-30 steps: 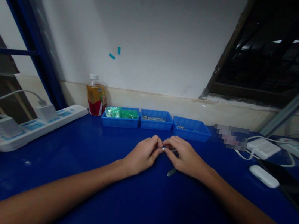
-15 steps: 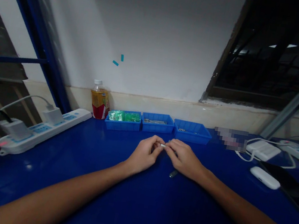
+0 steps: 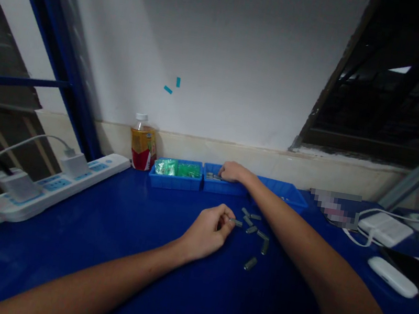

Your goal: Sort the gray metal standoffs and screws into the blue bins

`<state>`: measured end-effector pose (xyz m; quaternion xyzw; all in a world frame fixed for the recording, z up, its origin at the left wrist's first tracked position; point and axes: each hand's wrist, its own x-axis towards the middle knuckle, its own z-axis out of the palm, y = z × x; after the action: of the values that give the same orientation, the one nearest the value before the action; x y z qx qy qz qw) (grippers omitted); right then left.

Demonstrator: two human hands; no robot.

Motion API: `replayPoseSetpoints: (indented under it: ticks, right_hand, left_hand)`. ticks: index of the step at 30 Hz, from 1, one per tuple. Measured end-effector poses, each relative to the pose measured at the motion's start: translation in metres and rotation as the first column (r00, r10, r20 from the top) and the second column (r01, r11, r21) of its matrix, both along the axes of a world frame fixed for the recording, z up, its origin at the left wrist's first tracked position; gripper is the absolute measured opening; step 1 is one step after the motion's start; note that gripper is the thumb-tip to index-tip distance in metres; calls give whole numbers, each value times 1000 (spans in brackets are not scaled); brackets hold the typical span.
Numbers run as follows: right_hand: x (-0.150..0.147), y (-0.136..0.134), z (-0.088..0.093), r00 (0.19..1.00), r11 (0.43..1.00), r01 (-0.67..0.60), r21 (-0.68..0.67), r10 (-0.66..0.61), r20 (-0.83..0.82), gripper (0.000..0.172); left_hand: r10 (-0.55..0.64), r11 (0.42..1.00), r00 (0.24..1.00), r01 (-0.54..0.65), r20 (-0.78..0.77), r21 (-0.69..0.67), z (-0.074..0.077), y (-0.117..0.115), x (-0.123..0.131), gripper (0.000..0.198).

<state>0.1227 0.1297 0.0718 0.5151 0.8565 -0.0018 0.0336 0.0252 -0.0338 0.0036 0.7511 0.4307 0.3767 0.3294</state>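
Note:
My left hand [image 3: 210, 230] is closed in a pinch above the blue tabletop. From its fingertips sticks out a small grey metal cylinder [image 3: 238, 223]. To the right several similar short cylinders [image 3: 250, 263] lie scattered on the table. My right hand [image 3: 235, 172] reaches over the middle blue bin [image 3: 224, 187], its fingers curled down among small metal pieces [image 3: 212, 176]. Its fingertips are hidden, so what they grip, if anything, does not show. The right forearm passes in front of the right blue bin [image 3: 294, 196], which holds a few tiny pieces.
Green packets [image 3: 168, 166] fill the left blue bin [image 3: 175, 183]. Behind it stands a drink bottle [image 3: 143, 144]. A white power strip [image 3: 58, 183] with plugs lies on the left. At right are a white case [image 3: 392, 277], a white charger [image 3: 385, 229] and a dark phone-like slab [image 3: 407, 262].
My hands were together around a small whitish piece; now they are apart. The right hand has moved forward to the middle bin. More scattered cylinders show on the table.

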Motion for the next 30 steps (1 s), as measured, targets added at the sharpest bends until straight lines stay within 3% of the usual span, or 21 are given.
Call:
replayPoseSetpoints:
  ticks: [4, 8, 11, 13, 15, 16, 18, 20, 23, 26, 30]
  right_hand:
    - [-3, -4, 0, 994, 998, -14, -59, 21, 110, 37]
    - [-16, -6, 12, 976, 993, -31, -113, 54, 210, 32]
    - [-19, -11, 23, 976, 991, -76, -106, 96, 197, 31]
    - [-11, -21, 25, 985, 991, -136, -16, 137, 102, 33]
    - [5, -41, 19, 971, 966, -196, 167, 215, -109, 33]
    - [15, -55, 13, 923, 936, -214, 278, 287, -255, 32]
    - [35, -87, -3, 821, 904, -249, 346, 387, -420, 23]
    - [53, -119, -21, 760, 876, -320, 361, 465, -454, 17]
    - [68, -149, -41, 776, 875, -274, 398, 446, -446, 13]
    - [70, -157, -50, 809, 874, -205, 441, 405, -426, 11]
    - [65, -160, -54, 812, 865, -142, 481, 380, -443, 13]
  left_hand:
    - [-18, 1000, 1000, 18, 14, -22, 3, 0, 0, 16]
    - [-16, 999, 999, 18, 40, -38, 3, 0, 0, 17]
    - [17, 997, 994, -9, 112, -73, 1, 3, -2, 19]
    - [85, 992, 977, -64, 197, -111, 0, 6, -4, 21]
    - [186, 976, 942, -143, 279, -166, 0, 10, -6, 21]
    - [234, 964, 921, -178, 313, -197, 0, 12, -6, 22]
    - [287, 949, 887, -210, 363, -237, 0, 14, -7, 23]
    - [267, 955, 887, -192, 378, -225, 0, 14, -7, 27]
    - [166, 979, 934, -119, 317, -163, 0, 11, -5, 34]
    - [100, 990, 963, -72, 251, -117, 0, 8, -4, 38]
    - [95, 993, 964, -75, 247, -88, -1, 7, -5, 39]
